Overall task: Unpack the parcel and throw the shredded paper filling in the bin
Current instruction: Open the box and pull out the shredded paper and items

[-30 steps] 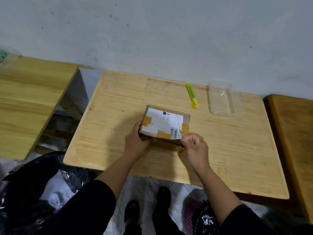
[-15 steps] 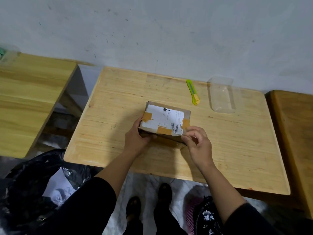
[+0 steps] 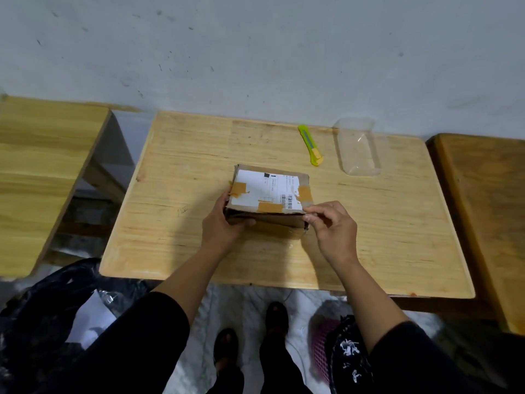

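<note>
Little has shifted since earlier: the parcel (image 3: 270, 194) is still gripped by the left hand (image 3: 224, 226) and pinched at its corner by the right hand (image 3: 332, 228) on the wooden table (image 3: 369, 223), set against a scuffed grey wall (image 3: 255, 52); a bin bag (image 3: 42, 308) lies below left.

Behind parcel (image 3: 270, 191): we see the cutter (image 3: 310, 145) and clear tray (image 3: 357, 147) obstructing.
Either side of parcel: bare table (image 3: 170, 223).

Wooden table (image 3: 176, 223) bears parcel (image 3: 270, 194), knife (image 3: 310, 145), clear tray (image 3: 358, 149).
</note>
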Available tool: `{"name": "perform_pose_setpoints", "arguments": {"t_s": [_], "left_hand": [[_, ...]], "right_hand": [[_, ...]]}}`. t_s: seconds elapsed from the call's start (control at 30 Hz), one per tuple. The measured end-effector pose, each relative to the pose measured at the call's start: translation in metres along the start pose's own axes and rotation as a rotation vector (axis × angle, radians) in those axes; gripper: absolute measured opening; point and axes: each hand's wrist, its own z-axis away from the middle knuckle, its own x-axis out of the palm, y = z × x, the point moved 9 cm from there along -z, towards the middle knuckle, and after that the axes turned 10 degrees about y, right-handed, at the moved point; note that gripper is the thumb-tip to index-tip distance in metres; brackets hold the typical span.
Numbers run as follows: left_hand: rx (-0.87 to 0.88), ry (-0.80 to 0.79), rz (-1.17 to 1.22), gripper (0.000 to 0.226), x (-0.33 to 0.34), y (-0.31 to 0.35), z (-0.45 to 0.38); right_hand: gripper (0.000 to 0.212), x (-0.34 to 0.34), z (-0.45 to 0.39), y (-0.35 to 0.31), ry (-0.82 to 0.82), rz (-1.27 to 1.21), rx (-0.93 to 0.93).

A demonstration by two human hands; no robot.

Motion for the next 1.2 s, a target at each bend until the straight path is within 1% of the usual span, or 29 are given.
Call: {"name": "perform_pose_setpoints", "arguments": {"t_s": [0.13, 0.23, 0.33, 0.47, 0.57, 0.63, 0.7, 0.77, 0.83, 0.97, 1.0, 1.07, 1.1, 1.13, 1.2], "left_hand": [[0.000, 0.006, -0.034, 0.083, 0.000, -0.003, -0.001], [0.007, 0.004, -0.054, 0.088, 0.000, -0.001, -0.001], [0.015, -0.018, -0.058, 0.092, 0.000, 0.001, 0.001], [-0.002, -0.029, -0.039, 0.091, 0.001, 0.004, 0.006], [-0.010, -0.016, -0.040, 0.097, 0.000, 0.006, 0.007], [-0.011, -0.006, -0.055, 0.101, -0.001, 0.005, 0.006], [-0.015, 0.004, -0.046, 0.100, -0.001, 0.005, 0.005], [-0.015, 0.021, -0.039, 0.092, -0.001, 0.005, 0.005], [-0.011, 0.040, -0.046, 0.086, -0.001, 0.004, 0.005], [-0.019, 0.062, -0.061, 0.083, -0.001, 0.003, 0.004], [-0.019, 0.064, -0.063, 0.083, -0.001, 0.003, 0.004], [-0.017, 0.058, -0.060, 0.084, -0.001, 0.004, 0.004], [-0.017, 0.049, -0.056, 0.086, 0.000, 0.004, 0.005], [-0.021, 0.041, -0.053, 0.089, 0.000, 0.003, 0.005], [-0.033, 0.030, -0.055, 0.092, 0.000, 0.001, 0.005]], "right_hand": [[0.013, -0.005, -0.015, -0.014, -0.030, -0.031, -0.034], [0.012, -0.008, -0.031, -0.023, -0.025, -0.045, -0.037], [0.017, -0.006, -0.047, -0.031, -0.021, -0.099, -0.011], [0.022, 0.000, -0.070, -0.038, -0.018, -0.151, 0.012], [0.025, 0.005, -0.089, -0.039, -0.022, -0.176, 0.029], [0.032, 0.010, -0.100, -0.038, -0.029, -0.196, 0.044], [0.043, 0.018, -0.111, -0.034, -0.045, -0.209, 0.057], [0.055, 0.028, -0.118, -0.029, -0.069, -0.187, 0.064], [0.059, 0.039, -0.119, -0.020, -0.113, -0.128, 0.070], [0.051, 0.063, -0.107, 0.010, -0.273, 0.040, 0.114], [0.049, 0.067, -0.103, 0.015, -0.312, 0.116, 0.097], [0.048, 0.072, -0.094, 0.010, -0.358, 0.258, -0.067], [0.051, 0.073, -0.088, 0.003, -0.367, 0.270, -0.150], [0.056, 0.071, -0.082, -0.004, -0.372, 0.247, -0.192], [0.068, 0.067, -0.069, -0.013, -0.392, 0.193, -0.214]]}}
